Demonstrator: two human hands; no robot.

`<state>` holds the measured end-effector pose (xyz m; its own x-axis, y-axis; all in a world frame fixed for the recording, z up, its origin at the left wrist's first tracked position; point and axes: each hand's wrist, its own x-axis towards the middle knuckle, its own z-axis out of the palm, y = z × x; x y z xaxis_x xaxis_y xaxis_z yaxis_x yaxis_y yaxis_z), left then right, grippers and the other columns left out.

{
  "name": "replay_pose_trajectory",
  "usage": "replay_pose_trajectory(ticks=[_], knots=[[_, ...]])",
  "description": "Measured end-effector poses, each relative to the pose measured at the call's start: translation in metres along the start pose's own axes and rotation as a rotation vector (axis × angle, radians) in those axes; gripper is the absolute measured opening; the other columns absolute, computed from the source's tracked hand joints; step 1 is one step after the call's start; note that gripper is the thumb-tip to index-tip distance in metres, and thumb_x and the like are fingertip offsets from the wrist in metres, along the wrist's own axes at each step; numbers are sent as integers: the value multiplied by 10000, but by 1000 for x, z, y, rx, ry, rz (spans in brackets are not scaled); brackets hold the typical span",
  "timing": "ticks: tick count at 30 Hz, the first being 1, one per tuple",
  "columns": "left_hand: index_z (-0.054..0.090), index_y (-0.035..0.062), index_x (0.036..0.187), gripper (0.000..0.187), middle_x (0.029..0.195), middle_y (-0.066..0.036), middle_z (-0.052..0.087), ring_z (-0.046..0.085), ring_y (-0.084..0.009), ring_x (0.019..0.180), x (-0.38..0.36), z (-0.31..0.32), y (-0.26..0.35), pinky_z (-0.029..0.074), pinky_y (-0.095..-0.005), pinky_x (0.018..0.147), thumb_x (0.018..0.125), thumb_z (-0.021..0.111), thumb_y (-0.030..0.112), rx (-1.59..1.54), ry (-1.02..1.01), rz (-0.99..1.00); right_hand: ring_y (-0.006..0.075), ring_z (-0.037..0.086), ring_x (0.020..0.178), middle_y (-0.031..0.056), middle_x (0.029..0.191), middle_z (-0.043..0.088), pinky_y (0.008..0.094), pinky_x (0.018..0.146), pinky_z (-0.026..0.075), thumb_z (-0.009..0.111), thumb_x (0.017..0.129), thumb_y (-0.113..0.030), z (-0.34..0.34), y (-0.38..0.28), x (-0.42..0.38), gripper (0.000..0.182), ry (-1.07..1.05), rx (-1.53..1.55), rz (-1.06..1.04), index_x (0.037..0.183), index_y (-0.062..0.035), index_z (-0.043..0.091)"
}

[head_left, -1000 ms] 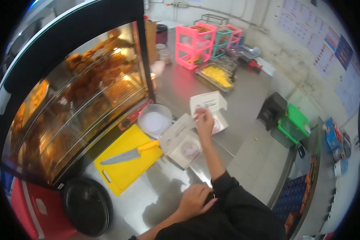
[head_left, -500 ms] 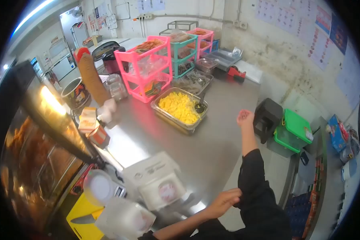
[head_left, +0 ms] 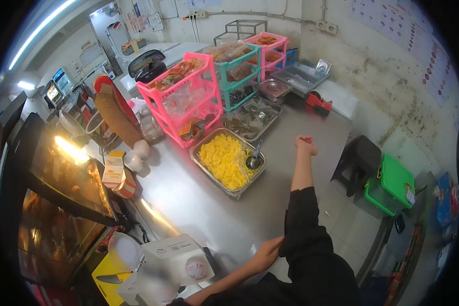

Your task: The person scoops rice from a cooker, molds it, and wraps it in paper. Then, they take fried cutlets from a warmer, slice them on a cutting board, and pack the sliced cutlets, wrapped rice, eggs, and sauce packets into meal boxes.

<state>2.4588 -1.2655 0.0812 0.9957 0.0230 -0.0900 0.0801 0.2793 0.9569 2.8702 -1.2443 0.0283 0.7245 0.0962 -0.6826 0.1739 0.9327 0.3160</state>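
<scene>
My right arm stretches over the metal counter's right side, and my right hand (head_left: 306, 145) is curled closed with nothing visible in it. The black sleeve (head_left: 306, 219) leaves that forearm bare. Lower down, my left hand (head_left: 268, 254) pinches the same sleeve near the elbow. Left of my right hand stands a metal tray (head_left: 195, 158) of yellow chopped food (head_left: 222, 158), lined with clear plastic, with a black ladle (head_left: 253, 162) resting in it.
Pink (head_left: 176, 109) and teal (head_left: 234, 79) racks stand behind the tray. At left are a lit food display case (head_left: 61, 204) and a knife (head_left: 108, 279) on a yellow board (head_left: 102, 293). White boxes (head_left: 176, 247) lie in front. A black stool (head_left: 359, 163) and green-lidded bin (head_left: 395, 178) stand right.
The view has shifted, bringing the counter lower in the frame. Both hands appear slightly farther left, my right hand still closed and my left hand still at the sleeve.
</scene>
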Motion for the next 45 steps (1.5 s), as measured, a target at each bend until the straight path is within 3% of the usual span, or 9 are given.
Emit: replay_pose_trajectory(ticks=[7,9,12,18,28,32,36,42,45], knots=[[511,19,856,305,807,-101,496,500,-212,789,-67,-1,-34,404,-306,781,973,343,245,83,-408,520,141,539,607,14,745,591,281,520,372,420,767,-219,9,-74,-21,190,-326,-115,-67,823,-99,555],[504,31,827,294,794,-94,492,491,-219,805,-61,-2,1,395,-338,763,962,368,253,192,-129,112,141,536,610,16,727,585,280,521,372,421,764,-206,-3,-82,-36,183,-377,-70,-57,825,-98,555],[579,56,895,214,908,-87,555,519,-244,898,-34,13,40,411,-351,803,927,460,232,649,48,413,141,530,610,19,725,581,278,514,369,432,762,-190,-33,-68,-43,171,-281,-163,-19,834,-99,557],[616,100,1019,226,1061,-77,538,496,-262,1040,-1,51,47,425,-396,866,852,572,245,1198,42,513,109,497,583,11,764,589,251,465,362,474,811,-178,-145,-6,-61,184,-392,-954,75,942,-85,566],[653,32,829,132,778,-109,600,591,-263,690,-16,54,54,478,-334,653,831,595,151,715,137,656,106,544,573,52,707,602,254,471,403,557,791,-111,-179,15,-112,135,-1050,-2158,-103,894,-34,599],[632,6,783,128,771,-96,610,595,-212,690,-39,58,50,464,-307,632,842,590,111,455,95,738,104,564,615,34,668,587,251,491,412,572,782,-157,-154,27,-93,120,-823,-2139,10,823,-47,595],[603,2,742,160,772,-40,578,566,-119,726,-63,48,46,457,-263,656,867,567,97,-128,-331,482,96,555,619,9,723,581,243,487,388,500,793,-195,-95,9,-89,128,-276,-962,287,815,-79,551],[579,8,979,180,918,-51,580,557,-141,864,-46,57,-23,439,-263,808,941,465,142,-291,449,116,93,522,588,5,812,585,233,485,353,395,801,-170,-48,-37,-88,190,-84,-491,-7,938,-104,509],[528,-4,1044,227,888,-37,570,539,-147,862,-39,88,-27,432,-298,788,953,453,191,-188,255,236,91,521,590,3,818,585,227,482,340,391,802,-176,-42,-54,-86,213,-60,-355,8,979,-115,492]])
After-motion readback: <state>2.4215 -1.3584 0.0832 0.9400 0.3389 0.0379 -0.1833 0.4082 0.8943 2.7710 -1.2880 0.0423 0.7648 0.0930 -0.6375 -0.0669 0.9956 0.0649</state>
